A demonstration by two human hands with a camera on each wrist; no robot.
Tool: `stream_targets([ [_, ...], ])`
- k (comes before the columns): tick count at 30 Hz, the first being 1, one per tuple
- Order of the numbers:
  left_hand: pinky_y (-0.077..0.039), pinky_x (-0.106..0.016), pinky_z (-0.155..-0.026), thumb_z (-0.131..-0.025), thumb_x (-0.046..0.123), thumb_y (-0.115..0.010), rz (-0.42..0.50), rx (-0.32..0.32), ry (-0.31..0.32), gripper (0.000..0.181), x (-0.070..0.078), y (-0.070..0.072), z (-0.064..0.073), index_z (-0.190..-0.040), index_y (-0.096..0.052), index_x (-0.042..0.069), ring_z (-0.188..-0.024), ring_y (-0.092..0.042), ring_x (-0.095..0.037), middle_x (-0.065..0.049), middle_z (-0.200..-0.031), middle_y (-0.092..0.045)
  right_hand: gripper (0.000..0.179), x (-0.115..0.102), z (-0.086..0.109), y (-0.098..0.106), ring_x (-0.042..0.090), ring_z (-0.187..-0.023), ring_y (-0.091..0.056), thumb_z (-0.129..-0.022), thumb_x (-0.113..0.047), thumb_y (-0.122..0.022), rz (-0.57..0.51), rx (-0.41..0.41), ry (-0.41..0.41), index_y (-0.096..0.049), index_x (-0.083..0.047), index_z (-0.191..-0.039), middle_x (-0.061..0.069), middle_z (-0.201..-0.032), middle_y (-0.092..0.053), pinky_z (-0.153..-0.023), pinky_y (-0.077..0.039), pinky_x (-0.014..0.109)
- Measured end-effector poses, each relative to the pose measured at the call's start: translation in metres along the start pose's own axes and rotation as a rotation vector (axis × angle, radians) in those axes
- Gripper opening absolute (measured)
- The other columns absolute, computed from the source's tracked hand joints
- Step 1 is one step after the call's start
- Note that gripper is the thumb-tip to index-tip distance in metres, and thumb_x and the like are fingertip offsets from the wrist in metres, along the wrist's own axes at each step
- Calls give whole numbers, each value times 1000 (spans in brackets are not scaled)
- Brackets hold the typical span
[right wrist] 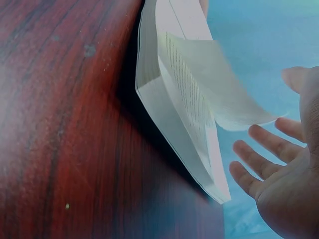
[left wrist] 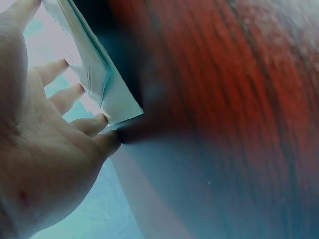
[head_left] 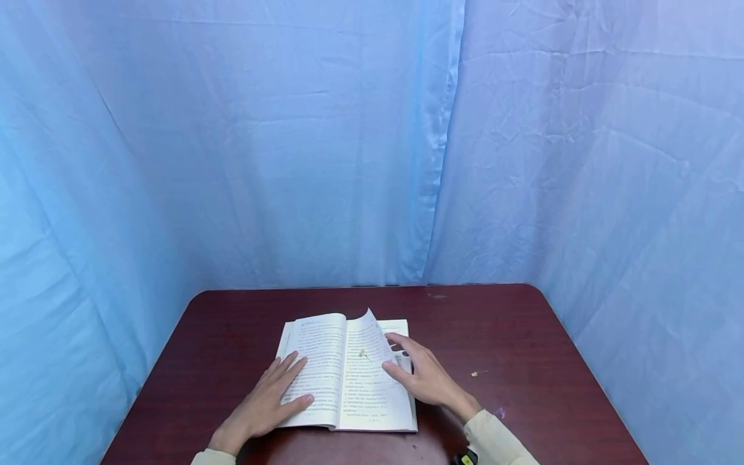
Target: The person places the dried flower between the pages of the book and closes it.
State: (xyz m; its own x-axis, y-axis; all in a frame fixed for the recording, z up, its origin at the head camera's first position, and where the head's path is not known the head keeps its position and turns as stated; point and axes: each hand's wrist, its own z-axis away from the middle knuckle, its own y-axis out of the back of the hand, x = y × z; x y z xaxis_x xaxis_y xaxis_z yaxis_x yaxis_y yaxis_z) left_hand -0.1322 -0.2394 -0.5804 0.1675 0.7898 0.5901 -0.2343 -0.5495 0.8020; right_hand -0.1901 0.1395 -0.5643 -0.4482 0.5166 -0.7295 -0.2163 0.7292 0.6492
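An open book (head_left: 340, 381) with printed pages lies on the table, a small pale dried flower (head_left: 363, 353) on its right page. My left hand (head_left: 264, 400) rests on the left page with its fingers spread. In the left wrist view, the fingertips of that left hand (left wrist: 55, 134) meet the book's edge (left wrist: 124, 102). At the right side is my right hand (head_left: 427, 374), thumb and fingers apart. A loose page (right wrist: 219, 84) curves up in the right wrist view, its corner at the index finger of the right hand (right wrist: 284, 169); the fingers look extended, not pinching.
The dark red wooden table (head_left: 552, 387) has rounded far corners. Right of the book lie another small dried flower (head_left: 476, 373) and a purple petal-like bit (head_left: 500, 412). Blue curtains (head_left: 290, 161) hang behind and at both sides. A black and yellow device (head_left: 466, 458) shows by the right sleeve.
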Motion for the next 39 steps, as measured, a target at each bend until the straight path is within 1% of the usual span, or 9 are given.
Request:
stream_targets([
  [6, -20, -79, -138, -106, 62, -69, 18, -1, 5, 88, 0, 3, 1, -176, -43, 14, -173, -20, -58, -19, -187, -30, 58, -4, 0, -3, 30, -133, -74, -113, -34, -69, -29, -9, 15, -56, -11, -165, 9, -151, -73, -113, -61, 57],
  [9, -21, -80, -137, -106, 62, -69, 28, 3, 1, 88, 0, 3, 1, -175, -43, 14, -173, -19, -59, -20, -187, -30, 56, -6, 1, -5, 31, -132, -74, -114, -32, -68, -39, -15, 46, -56, -10, -164, 11, -151, -72, -112, -61, 57],
  [14, -24, -80, -136, -107, 59, -70, 53, 12, -13, 85, -1, 7, 0, -175, -44, 13, -173, -19, -58, -20, -187, -30, 54, -11, 2, -11, 32, -131, -74, -113, -28, -67, -37, -19, 116, -58, -7, -162, 12, -153, -72, -110, -63, 50],
  [16, -26, -80, -135, -108, 57, -71, 66, 29, -18, 84, -1, 10, -1, -174, -46, 13, -173, -20, -58, -20, -186, -31, 53, -12, 1, -14, 32, -132, -73, -113, -27, -67, -28, -20, 147, -59, -6, -161, 11, -154, -71, -109, -63, 48],
  [18, -28, -80, -135, -108, 54, -72, 83, 63, -32, 81, 0, 14, -1, -172, -49, 11, -172, -23, -59, -22, -185, -34, 53, -14, 1, -18, 31, -134, -72, -113, -27, -66, -12, -25, 169, -59, -6, -161, 10, -156, -69, -110, -63, 46],
  [23, -30, -82, -131, -111, 46, -71, 115, 141, -80, 76, 5, 26, -2, -173, -47, 8, -171, -25, -60, -25, -183, -36, 55, -19, 2, -28, 27, -147, -65, -113, -33, -68, 43, -54, 178, -59, -14, -163, 4, -162, -64, -121, -57, 47],
  [29, -25, -83, -132, -116, 46, -63, 180, 191, -68, 74, 16, 43, -3, -178, -36, 16, -175, -18, -54, -18, -187, -31, 57, -31, 2, -40, 25, -152, -60, -112, -38, -69, 83, -124, 174, -57, -18, -165, 3, -166, -58, -127, -53, 49],
  [34, -23, -82, -133, -119, 38, -60, 195, 253, -116, 69, 23, 58, -3, -179, -34, 18, -175, -18, -53, -16, -187, -32, 59, -40, 2, -51, 26, -154, -58, -112, -41, -69, 152, -192, 175, -55, -22, -166, 4, -172, -52, -126, -53, 49],
  [39, -22, -83, -133, -119, 33, -59, 203, 277, -142, 66, 27, 67, -2, -179, -35, 21, -175, -16, -53, -16, -187, -31, 63, -46, 1, -61, 28, -159, -53, -110, -42, -73, 214, -226, 194, -54, -26, -167, 4, -177, -46, -129, -51, 50],
])
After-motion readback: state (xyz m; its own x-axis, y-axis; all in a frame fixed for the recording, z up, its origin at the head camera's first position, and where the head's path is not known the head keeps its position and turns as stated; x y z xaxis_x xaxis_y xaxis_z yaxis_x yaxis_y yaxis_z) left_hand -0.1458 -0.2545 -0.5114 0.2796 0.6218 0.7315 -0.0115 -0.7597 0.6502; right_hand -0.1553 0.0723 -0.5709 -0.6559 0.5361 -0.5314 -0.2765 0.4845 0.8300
